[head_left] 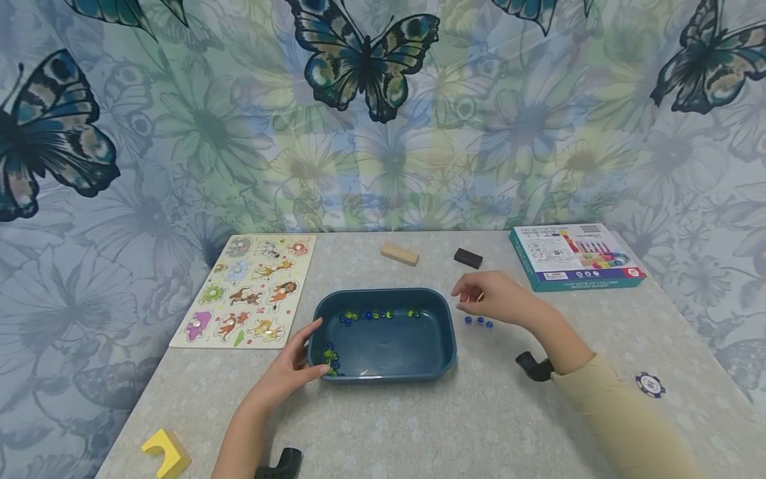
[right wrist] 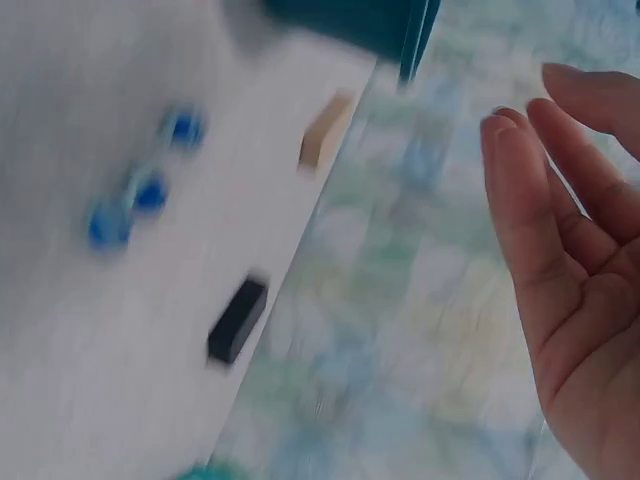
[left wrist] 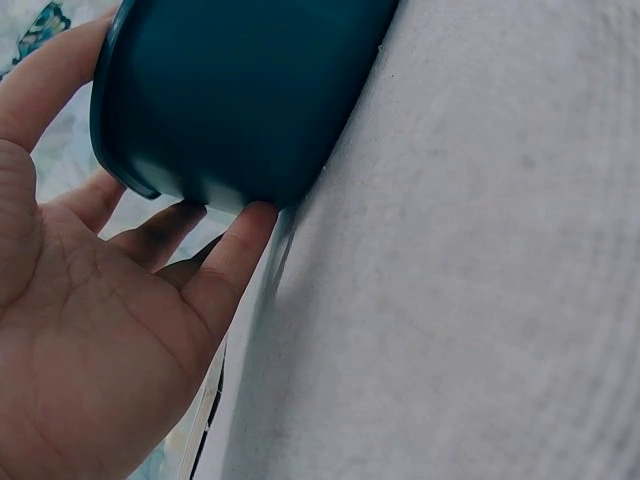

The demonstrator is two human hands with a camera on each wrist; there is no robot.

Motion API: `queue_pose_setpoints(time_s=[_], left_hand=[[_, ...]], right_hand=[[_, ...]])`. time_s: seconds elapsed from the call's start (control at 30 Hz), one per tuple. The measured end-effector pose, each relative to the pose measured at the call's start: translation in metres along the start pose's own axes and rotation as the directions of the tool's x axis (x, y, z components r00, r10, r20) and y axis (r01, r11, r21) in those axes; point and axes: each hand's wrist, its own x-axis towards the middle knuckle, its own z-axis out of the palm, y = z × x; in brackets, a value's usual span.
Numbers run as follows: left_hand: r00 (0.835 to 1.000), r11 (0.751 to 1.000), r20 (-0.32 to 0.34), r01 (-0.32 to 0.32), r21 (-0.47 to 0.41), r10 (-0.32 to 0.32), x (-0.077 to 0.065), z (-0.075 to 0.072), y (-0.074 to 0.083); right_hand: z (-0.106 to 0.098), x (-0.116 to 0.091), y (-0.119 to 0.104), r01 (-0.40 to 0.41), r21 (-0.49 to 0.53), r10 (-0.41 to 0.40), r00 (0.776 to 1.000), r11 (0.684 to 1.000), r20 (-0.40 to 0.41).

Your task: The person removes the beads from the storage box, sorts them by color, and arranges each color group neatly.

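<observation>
A dark teal plastic basin (head_left: 389,349) stands on the table. Inside it, several blue and yellow-green marbles (head_left: 368,315) lie along the far side and in the near left corner. My left hand (head_left: 284,372) holds the basin's left end, thumb at the near corner and fingers spread along the outer wall; the left wrist view shows fingertips touching that wall. To the right of the basin, my right hand (head_left: 503,296) hovers with fingers slightly bent and thumb apart, nothing between them. Three blue marbles (head_left: 481,320) lie on the table just below it.
An animal puzzle board (head_left: 245,293) lies left. A wooden block (head_left: 399,254) and a black block (head_left: 468,258) lie behind the basin. A boxed game (head_left: 574,256) is far right, a poker chip (head_left: 649,384) near right, a yellow arch block (head_left: 166,454) near left.
</observation>
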Motion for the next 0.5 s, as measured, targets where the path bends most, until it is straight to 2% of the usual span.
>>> queue_pose_setpoints(time_s=[0.1, 0.23, 0.5], left_hand=[[1.000, 1.000, -0.004, 0.014, -0.006, -0.014, -0.001, -0.001, 0.002], [1.000, 1.000, -0.008, 0.018, -0.002, -0.018, -0.001, -0.001, 0.002], [1.000, 1.000, -0.002, 0.008, 0.002, -0.008, 0.000, 0.000, 0.000]], right_hand=[[0.014, 0.009, -0.019, 0.077, 0.049, -0.079, 0.996, 0.996, 0.043], [0.042, 0.024, -0.037, 0.151, 0.071, -0.160, 0.979, 0.986, 0.128], [0.098, 0.054, -0.057, 0.162, 0.072, -0.176, 0.944, 0.984, 0.280]])
